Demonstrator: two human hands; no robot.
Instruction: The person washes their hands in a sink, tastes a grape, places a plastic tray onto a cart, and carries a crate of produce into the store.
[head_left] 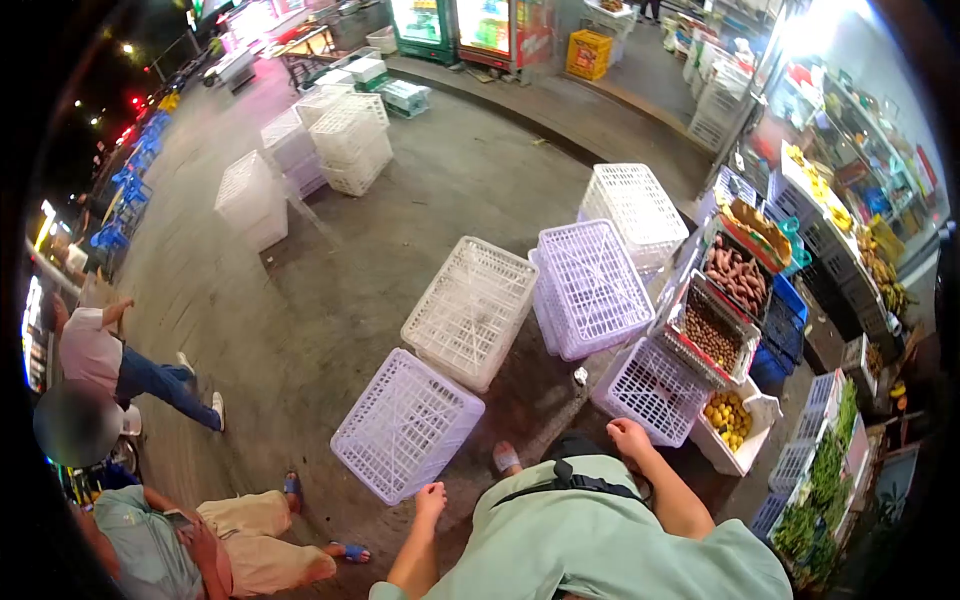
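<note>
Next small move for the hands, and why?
Probably bring the left hand to the near rim of the closest lilac crate: it hangs beside that corner, with no grip on the crate showing. The right hand is farther off, by another lilac crate; whether it touches is unclear.

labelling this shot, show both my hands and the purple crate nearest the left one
Left hand [430, 500]: head view, middle of the hand.
Right hand [629, 439]: head view, middle of the hand.
Purple crate [406, 424]: head view, latticed face.
</note>
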